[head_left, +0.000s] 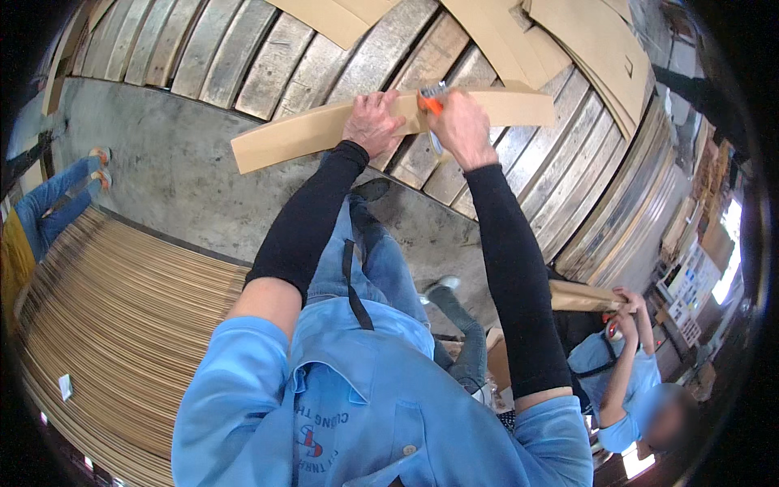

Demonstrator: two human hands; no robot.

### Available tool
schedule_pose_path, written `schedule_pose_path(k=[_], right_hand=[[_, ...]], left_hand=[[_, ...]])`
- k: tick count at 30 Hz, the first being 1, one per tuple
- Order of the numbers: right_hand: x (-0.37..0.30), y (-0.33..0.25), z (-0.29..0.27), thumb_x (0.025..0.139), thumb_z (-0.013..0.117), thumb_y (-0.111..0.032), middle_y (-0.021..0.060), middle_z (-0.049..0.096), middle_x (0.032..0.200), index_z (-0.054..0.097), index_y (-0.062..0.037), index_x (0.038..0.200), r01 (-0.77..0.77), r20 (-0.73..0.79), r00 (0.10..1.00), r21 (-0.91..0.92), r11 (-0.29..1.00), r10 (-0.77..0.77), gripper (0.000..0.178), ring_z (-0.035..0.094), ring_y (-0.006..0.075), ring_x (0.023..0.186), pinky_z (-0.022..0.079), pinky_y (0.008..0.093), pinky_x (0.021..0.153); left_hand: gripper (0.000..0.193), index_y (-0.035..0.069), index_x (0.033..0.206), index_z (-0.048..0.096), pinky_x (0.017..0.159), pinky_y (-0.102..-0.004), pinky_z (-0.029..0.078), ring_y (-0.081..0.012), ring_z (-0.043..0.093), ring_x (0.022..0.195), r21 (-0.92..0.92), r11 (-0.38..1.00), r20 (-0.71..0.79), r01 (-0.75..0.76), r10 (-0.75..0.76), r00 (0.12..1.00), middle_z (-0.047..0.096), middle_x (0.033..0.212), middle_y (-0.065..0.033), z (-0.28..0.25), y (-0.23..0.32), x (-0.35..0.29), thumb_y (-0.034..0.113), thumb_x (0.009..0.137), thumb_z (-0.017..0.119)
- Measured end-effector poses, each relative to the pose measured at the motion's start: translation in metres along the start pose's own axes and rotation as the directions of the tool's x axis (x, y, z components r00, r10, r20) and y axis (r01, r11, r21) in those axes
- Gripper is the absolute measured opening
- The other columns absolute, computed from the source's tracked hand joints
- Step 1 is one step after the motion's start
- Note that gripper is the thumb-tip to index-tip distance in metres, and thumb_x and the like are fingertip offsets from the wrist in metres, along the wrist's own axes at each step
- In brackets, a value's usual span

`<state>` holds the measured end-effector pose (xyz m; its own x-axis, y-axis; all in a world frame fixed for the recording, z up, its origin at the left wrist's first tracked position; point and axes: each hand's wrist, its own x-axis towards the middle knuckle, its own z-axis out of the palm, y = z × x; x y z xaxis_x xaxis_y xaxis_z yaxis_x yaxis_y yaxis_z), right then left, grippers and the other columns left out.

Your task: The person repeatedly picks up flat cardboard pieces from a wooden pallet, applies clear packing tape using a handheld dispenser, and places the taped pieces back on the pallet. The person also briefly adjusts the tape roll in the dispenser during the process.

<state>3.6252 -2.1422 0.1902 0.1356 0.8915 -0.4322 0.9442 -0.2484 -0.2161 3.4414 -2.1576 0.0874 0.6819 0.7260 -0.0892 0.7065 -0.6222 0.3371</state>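
Note:
A long, narrow folded cardboard strip (pixel 300 130) lies crosswise in front of me, over the edge of a slatted wooden platform (pixel 337 69). My left hand (pixel 375 123) grips the strip left of its middle, fingers bent over it and thumb toward the right. In my right hand (pixel 462 128) is a tape dispenser (pixel 432 99) with orange parts and a metal end, held against the strip just right of my left hand. My fingers cover much of the dispenser. Whether tape sticks to the cardboard there, I cannot tell.
Flat cardboard sheets (pixel 596 61) lie on the platform at the far right. A tall stack of cardboard (pixel 122 325) stands at my left. On the right, a co-worker (pixel 617 357) handles another cardboard piece (pixel 584 297). Another person's legs (pixel 61 191) show at the left.

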Motion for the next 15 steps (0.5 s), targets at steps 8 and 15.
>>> schedule_pose_path(k=[8,15], right_hand=[[-0.057,0.014,0.009,0.075,0.072,-0.018,0.019,0.067,0.11,0.075,-0.0053,0.098,0.079,-0.05,0.996,0.019,0.997,-0.078,0.027,0.07,0.0382,0.088,0.057,0.0476,0.077],[-0.16,0.083,0.095,0.08,0.076,-0.031,0.0178,0.067,0.118,0.077,-0.0134,0.104,-0.095,0.36,0.918,-0.212,0.973,0.168,0.029,0.072,0.0355,0.092,0.057,0.0468,0.075]], left_hand=[[0.028,0.028,0.094,0.077,0.091,-0.0479,0.039,-0.0284,0.049,0.12,0.029,0.999,-0.049,0.025,-0.024,0.999,0.05,0.135,-0.0071,0.0,0.006,-0.002,0.04,0.068,0.081],[0.03,0.029,0.098,0.076,0.092,-0.0487,0.039,-0.0284,0.05,0.116,-0.062,0.996,0.075,0.066,-0.062,0.995,0.05,0.132,-0.0069,-0.006,0.003,0.014,0.043,0.072,0.079]])
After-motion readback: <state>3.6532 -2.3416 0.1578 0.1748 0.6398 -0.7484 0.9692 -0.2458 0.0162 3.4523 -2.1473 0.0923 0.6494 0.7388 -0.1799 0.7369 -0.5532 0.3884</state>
